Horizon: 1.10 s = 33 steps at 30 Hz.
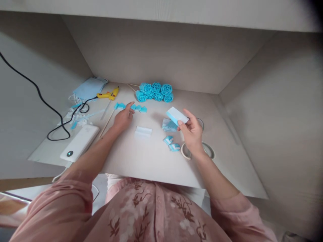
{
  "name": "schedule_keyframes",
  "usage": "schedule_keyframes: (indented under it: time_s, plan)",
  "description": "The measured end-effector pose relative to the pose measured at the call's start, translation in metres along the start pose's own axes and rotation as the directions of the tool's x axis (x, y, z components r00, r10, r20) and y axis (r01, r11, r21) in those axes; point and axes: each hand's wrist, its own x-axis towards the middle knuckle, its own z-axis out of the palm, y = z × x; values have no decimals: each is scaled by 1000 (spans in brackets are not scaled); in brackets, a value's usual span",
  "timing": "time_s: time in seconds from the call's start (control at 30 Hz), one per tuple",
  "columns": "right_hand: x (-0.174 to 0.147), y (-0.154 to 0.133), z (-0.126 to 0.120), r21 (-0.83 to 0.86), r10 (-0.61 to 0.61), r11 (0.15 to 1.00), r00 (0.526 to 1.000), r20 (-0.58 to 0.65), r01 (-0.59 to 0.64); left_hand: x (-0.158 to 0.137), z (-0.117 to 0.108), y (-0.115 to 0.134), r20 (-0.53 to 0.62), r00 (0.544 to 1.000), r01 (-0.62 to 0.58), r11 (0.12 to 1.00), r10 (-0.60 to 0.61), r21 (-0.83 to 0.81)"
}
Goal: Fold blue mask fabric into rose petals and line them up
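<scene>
My left hand (123, 118) rests on the table with its fingers stretched out, by a row of small light-blue scalloped pieces (138, 108), partly covering them. Between the thumb and fingers of my right hand (193, 131) is a folded piece of blue-and-white mask fabric (177, 115), held above the table. Below it lies a stack of similar blue pieces (168, 125). Two small folded blue pieces (174, 147) are nearer to me. A white folded strip (143, 131) lies between my hands. A thin wooden stick (107, 123) runs beside my left forearm.
Several blue fabric roses (156, 88) on sticks lie at the back. To the left are a yellow glue gun (109, 93), a pile of blue masks (89, 88), scraps (79, 117) and a white power bank (80, 143). A tape roll (186, 151) sits near my right wrist.
</scene>
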Motion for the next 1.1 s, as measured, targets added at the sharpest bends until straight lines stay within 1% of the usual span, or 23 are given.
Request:
schedule_keyframes:
  time_s: [0.13, 0.2, 0.33, 0.4, 0.5, 0.67, 0.8, 0.87, 0.9, 1.0, 1.1]
  plan:
    - [0, -1, 1, 5, -14, 1000, 1000, -6, 14, -1, 6, 3, 39, 995, -88, 994, 91, -67]
    - [-1, -1, 2, 4, -15, 1000, 1000, -11, 15, -2, 9, 4, 55, 993, -96, 993, 100, -61]
    - [0, 1, 3, 14, -7, 1000, 1000, -6, 7, -3, 12, 10, 40, 990, -130, 988, 133, -80]
    - [0, 2, 4, 26, -9, 1000, 1000, -1, 9, -3, 14, 13, 68, 986, -150, 987, 154, -64]
    - [1, 3, 4, 23, -9, 1000, 1000, 0, 9, -3, 17, 14, 99, 984, -145, 989, 148, -37]
    - [2, 7, 4, -11, -16, 1000, 1000, 14, 16, -2, 18, 9, 81, 987, -133, 989, 138, -69]
    - [4, 11, 3, -48, -20, 999, 999, 28, 22, -1, 9, 15, 35, 982, -175, 966, 185, -189]
    - [4, 13, 3, -63, -17, 998, 999, 37, 20, -4, 2, 25, 47, 970, -219, 939, 239, -265]
    - [4, 14, 3, -66, -17, 998, 999, 41, 20, -7, -3, 32, 75, 960, -237, 927, 269, -290]
    - [3, 13, 3, -60, -26, 998, 999, 39, 28, -19, -16, 53, 234, 908, -272, 914, 347, -300]
    - [5, 10, 1, -70, -43, 997, 999, 17, 44, -32, -25, 68, 393, 832, -266, 903, 392, -337]
